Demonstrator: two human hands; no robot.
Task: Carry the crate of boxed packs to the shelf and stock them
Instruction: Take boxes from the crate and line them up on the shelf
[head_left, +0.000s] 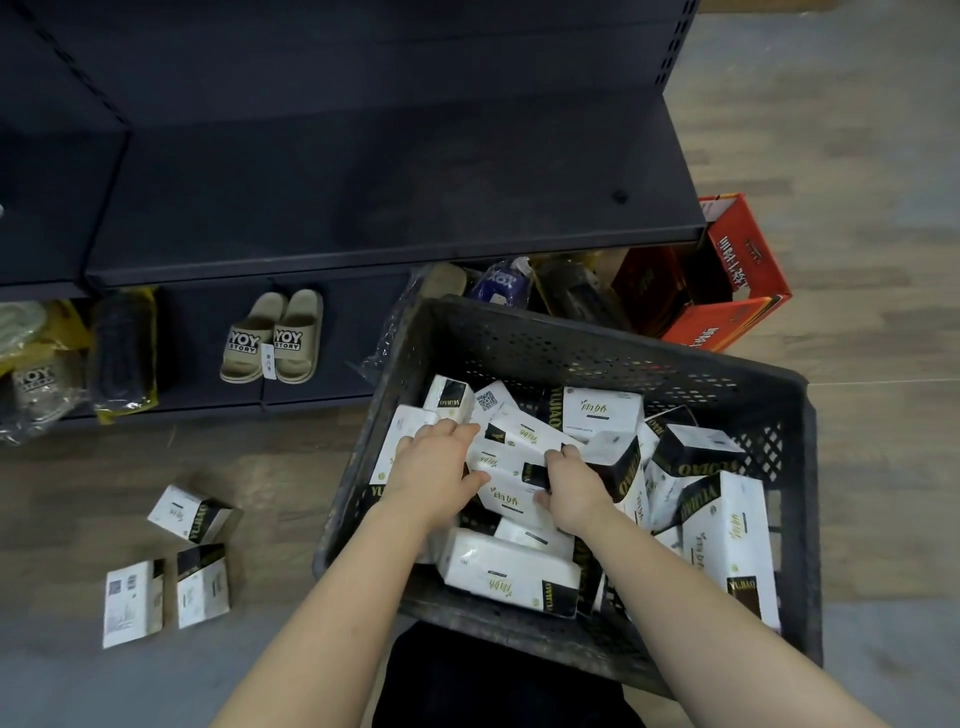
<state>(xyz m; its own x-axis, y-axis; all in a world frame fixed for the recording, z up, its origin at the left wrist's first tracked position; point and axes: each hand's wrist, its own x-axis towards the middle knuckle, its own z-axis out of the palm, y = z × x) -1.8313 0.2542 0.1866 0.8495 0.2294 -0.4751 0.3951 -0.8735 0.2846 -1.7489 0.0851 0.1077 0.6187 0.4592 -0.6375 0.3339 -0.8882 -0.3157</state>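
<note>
Now your left grip (436, 467) and right grip (571, 488) curl round opposite ends of a white-and-black boxed pack (506, 501) lying crosswise in the black perforated plastic crate (571, 338), centre-right; the dark metal shelf (389, 197) lies above.

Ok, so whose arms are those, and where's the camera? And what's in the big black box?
Those are a person's own arms; there is no robot here. The one camera sits on the person's head and looks down, so you see what they see. The left hand and the right hand reach into a black plastic crate full of white-and-black boxed packs. Together the hands grip a small bunch of packs from both sides. Three loose packs lie on the floor to the left of the crate. Ahead is a dark shelf. Under it sit tan slippers, and a red carton stands by the shelf's right end.
</note>
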